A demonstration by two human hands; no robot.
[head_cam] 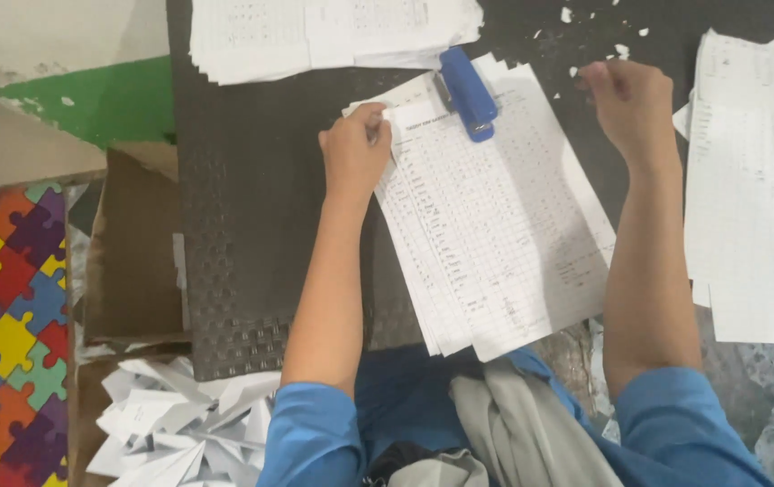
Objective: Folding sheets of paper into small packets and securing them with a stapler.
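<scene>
A stack of printed sheets (495, 225) with tables lies tilted on a dark textured mat (242, 225) in front of me. A blue stapler (468, 92) rests on the stack's top edge. My left hand (355, 149) presses on the stack's upper left corner, fingers curled over the paper's edge. My right hand (630, 104) hovers curled just past the stack's upper right corner, over the mat; whether it pinches anything is not visible.
Another paper pile (333, 36) lies at the top, and more sheets (747, 207) at the right. Several folded paper planes (179, 424) are heaped at lower left beside a cardboard box (130, 261) and a colourful puzzle mat (8, 334). Paper scraps (585, 18) dot the far mat.
</scene>
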